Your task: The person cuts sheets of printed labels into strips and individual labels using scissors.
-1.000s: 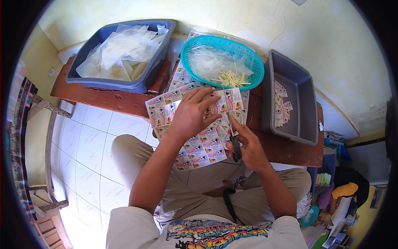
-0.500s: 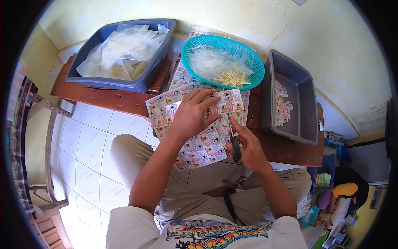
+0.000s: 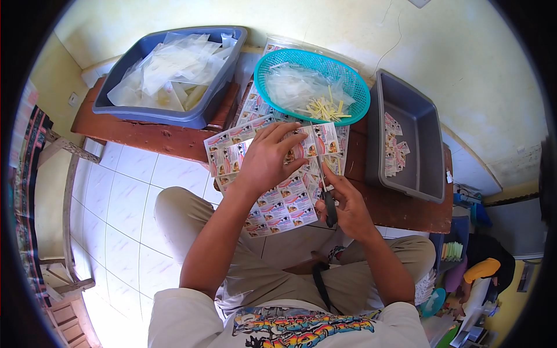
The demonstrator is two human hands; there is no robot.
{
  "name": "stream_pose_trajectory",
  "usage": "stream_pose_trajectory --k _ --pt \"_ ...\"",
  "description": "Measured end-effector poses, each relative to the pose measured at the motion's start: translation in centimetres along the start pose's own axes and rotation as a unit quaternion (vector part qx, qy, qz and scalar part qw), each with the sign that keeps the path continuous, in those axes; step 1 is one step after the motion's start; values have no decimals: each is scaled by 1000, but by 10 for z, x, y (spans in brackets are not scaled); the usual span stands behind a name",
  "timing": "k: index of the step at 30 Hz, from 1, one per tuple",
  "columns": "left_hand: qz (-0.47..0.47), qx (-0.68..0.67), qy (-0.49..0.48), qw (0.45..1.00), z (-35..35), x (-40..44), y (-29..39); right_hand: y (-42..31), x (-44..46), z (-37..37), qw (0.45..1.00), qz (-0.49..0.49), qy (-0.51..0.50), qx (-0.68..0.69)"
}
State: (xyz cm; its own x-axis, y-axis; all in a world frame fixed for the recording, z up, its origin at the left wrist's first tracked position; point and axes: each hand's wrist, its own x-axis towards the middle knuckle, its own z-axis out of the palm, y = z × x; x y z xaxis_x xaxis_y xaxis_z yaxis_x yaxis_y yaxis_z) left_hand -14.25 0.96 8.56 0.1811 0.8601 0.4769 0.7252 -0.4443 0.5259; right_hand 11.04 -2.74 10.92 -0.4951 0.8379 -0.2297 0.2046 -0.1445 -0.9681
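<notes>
My right hand (image 3: 348, 207) is closed around the black handles of a pair of scissors (image 3: 330, 210). Their blades point away from me and meet a printed label sheet (image 3: 326, 138) near its right end. From the left, my left hand (image 3: 268, 155) grips that sheet, thumb and fingertips near the blades. The sheet carries rows of small coloured labels. Beneath and nearer to me, another label sheet (image 3: 284, 206) hangs over the bench edge toward my lap. More label sheets lie under my hands, partly hidden.
A turquoise basket (image 3: 259, 87) holds clear plastic pieces and yellow strips (image 3: 325, 110). Left of it, a blue-grey tub (image 3: 200, 119) is heaped with plastic sheets. At right, a grey tub (image 3: 426, 139) contains cut labels (image 3: 395, 148). All stand on a brown wooden bench (image 3: 400, 214). A person (image 3: 487, 267) bends over at far right.
My hands, the scissors and the sheet stay almost in place, with only a slight shift at the cut. The person at far right has moved slightly.
</notes>
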Motion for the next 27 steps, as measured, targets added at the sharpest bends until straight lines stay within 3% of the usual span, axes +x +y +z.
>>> stream_pose_trajectory --k 27 --pt "1 -8 14 1000 -3 0 0 0 0 2 998 -4 -2 56"
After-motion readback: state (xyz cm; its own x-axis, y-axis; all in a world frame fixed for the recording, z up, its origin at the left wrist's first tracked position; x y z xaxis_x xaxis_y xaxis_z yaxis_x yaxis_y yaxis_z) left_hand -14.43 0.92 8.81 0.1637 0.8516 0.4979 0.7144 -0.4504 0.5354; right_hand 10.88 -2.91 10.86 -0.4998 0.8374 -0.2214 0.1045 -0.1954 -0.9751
